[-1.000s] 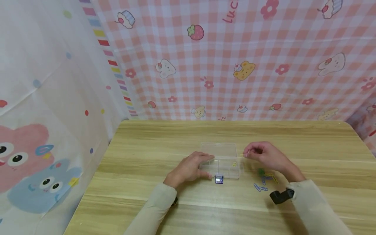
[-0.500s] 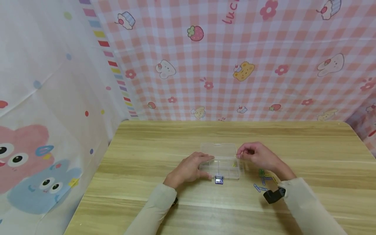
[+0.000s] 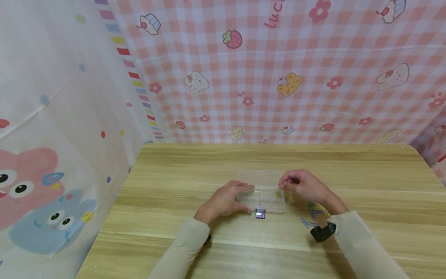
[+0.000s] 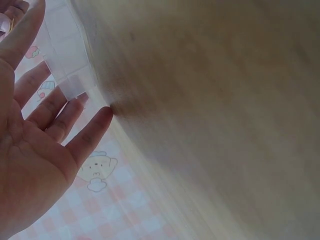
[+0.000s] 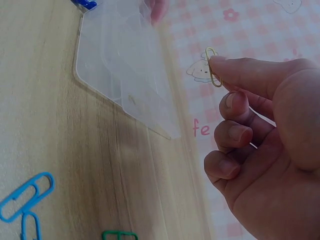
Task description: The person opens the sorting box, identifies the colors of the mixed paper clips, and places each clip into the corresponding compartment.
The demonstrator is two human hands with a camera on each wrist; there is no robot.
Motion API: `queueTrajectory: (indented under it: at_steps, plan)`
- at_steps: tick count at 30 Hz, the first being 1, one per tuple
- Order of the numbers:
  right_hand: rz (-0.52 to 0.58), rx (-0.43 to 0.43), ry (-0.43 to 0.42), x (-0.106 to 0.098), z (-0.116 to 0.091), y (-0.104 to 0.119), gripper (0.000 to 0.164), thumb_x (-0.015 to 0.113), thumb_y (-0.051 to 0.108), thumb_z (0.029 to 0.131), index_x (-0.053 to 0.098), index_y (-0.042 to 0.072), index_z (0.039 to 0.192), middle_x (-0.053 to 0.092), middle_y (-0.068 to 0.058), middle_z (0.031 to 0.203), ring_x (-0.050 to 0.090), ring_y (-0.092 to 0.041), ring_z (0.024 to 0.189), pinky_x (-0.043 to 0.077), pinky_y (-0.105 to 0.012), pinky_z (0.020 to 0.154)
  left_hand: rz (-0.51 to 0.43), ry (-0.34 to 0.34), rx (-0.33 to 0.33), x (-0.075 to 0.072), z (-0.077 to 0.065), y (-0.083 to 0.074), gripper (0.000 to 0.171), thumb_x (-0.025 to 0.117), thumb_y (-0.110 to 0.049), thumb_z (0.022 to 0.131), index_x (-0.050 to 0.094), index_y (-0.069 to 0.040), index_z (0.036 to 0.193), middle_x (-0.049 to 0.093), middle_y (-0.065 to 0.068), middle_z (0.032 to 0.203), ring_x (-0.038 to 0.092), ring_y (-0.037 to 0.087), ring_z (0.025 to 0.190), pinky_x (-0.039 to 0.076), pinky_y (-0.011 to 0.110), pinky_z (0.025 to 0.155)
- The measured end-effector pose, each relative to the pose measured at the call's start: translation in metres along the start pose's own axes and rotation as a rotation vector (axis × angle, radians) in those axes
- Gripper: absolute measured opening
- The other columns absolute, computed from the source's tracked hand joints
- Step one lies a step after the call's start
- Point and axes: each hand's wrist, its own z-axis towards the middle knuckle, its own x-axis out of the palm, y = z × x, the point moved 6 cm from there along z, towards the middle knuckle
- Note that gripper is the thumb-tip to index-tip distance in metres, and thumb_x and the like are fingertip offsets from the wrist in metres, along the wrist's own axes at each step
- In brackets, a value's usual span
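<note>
A clear plastic compartment box (image 3: pixel 266 206) stands on the table with its lid (image 3: pixel 259 178) raised at the back. My left hand (image 3: pixel 228 198) holds the box's left end, thumb at the front and fingers toward the back. In the left wrist view, the left fingers (image 4: pixel 52 110) lie along the box corner, loosely bent. My right hand (image 3: pixel 304 188) is over the box's back right corner. Between its thumb and index finger it pinches a yellow paper clip (image 5: pixel 215 67). Another yellow piece, apparently a paper clip (image 3: pixel 278 196), lies in the right back compartment.
A small blue-purple piece (image 3: pixel 259 213) sits at the box's front edge. Right of the box lie loose blue paper clips (image 3: pixel 308 223), yellow clips (image 3: pixel 320 209) and green clips (image 3: pixel 310 205), partly near the right forearm. A patterned cloth (image 3: pixel 265 97) hangs behind the table (image 3: pixel 195 162).
My right hand has moved left with the yellow paper clip, from beside the box to its back right corner. The left hand and the box have stayed in place.
</note>
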Motion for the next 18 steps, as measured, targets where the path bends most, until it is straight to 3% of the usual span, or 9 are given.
queueTrajectory:
  at_steps: [18]
  plan:
    - [-0.029,0.015,0.005,-0.0012,-0.0057,-0.0029,0.014,0.06,0.006,0.097,0.072,0.002,0.102,0.061,-0.006,0.083,0.051,-0.017,0.074,0.044,-0.024,0.064,0.0,-0.005,0.011,-0.0007,-0.0005,-0.0003,0.068,0.076,-0.042,0.085,0.051,-0.026,0.146,0.049,0.004,0.149,0.042,0.022,0.139,0.038,0.043,0.112]
